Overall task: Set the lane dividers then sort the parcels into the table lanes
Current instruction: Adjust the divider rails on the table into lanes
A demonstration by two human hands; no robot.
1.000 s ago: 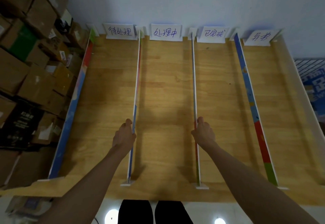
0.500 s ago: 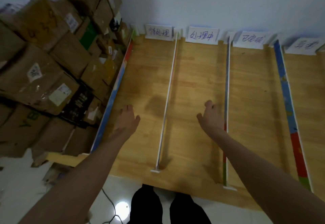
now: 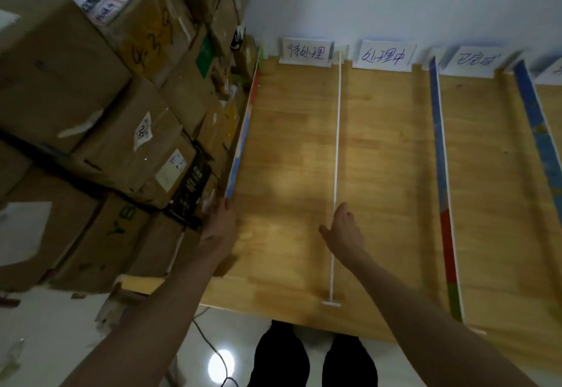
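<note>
At the wooden table (image 3: 380,173), the left hand (image 3: 219,225) reaches the near end of the edge divider (image 3: 243,131); its grip cannot be made out. The divider runs lengthwise away from the person along the table's left side, against the stacked parcels (image 3: 121,131). The right hand (image 3: 345,231) hovers open and empty over the white divider (image 3: 337,143), farther from the stack.

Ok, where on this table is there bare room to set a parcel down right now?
The lane between the thin white divider and the blue divider is bare wood. So is the lane left of the white divider, beyond both hands, up to the edge board. Left of that board, stacked cardboard boxes crowd right against it, where the left hand reaches.
</note>
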